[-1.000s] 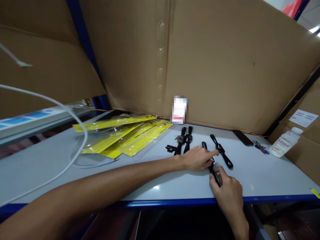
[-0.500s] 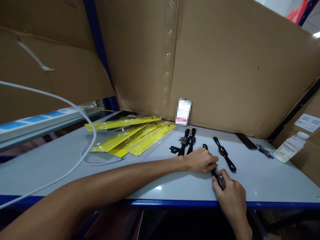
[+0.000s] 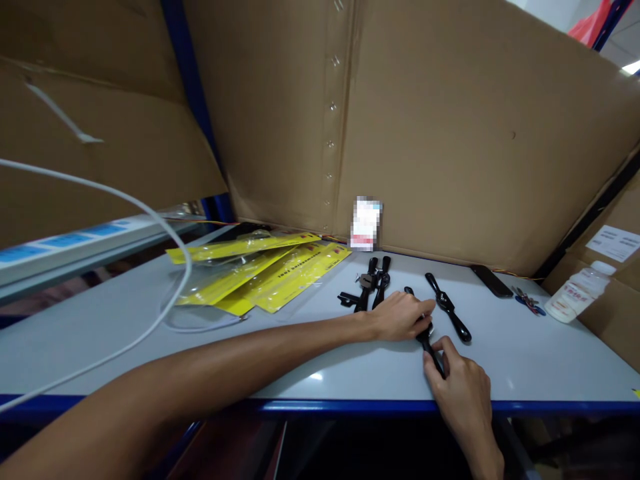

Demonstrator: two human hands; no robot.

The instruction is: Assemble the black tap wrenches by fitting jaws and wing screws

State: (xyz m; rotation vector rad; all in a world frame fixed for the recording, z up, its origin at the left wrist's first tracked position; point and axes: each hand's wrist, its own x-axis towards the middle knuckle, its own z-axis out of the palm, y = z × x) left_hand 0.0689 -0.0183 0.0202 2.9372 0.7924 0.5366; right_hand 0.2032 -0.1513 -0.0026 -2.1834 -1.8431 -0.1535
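A: The black tool (image 3: pixel 424 330) — where is it?

B: Flat on the counter (image 3: pixel 525 360), near its front edge, just beside another black tool (image 3: pixel 449 308).

A: And the hands?

B: The left hand (image 3: pixel 400 317) pinches its middle; the right hand (image 3: pixel 463 387) has its grip clamped on the near end.

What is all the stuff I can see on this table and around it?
Tool in hand: 1, black, on the table, both hands on it.
Loose tool: 1, black, just right of the hands.
Tool pile: several, black, behind the left hand.
Packets: several, yellow and clear, left part of the table.
Cable: 1, white, far left.
Phone: 1, dark, by the back wall.
Bottle: 1, white, far right.
Table: 1, pale grey, blue edge.
Cardboard: brown sheets, behind.
Left hand: on the tool's middle.
Right hand: on its near end.
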